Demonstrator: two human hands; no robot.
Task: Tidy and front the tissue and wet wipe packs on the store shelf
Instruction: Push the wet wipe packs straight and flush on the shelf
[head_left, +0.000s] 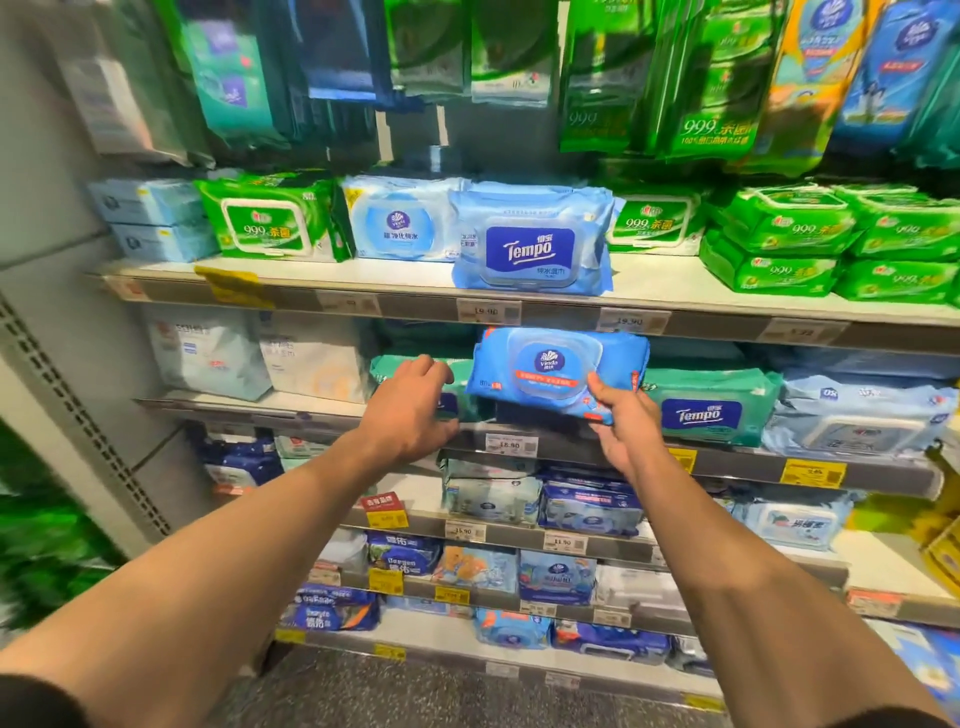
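At centre frame, the right hand (626, 426) gripped a blue wipe pack (556, 371); the left hand (410, 402), fingers curled, rested on a teal pack (462, 374).

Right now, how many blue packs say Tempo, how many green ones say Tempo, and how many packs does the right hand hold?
blue Tempo pack: 1
green Tempo pack: 1
blue pack held by the right hand: 1
Total: 3
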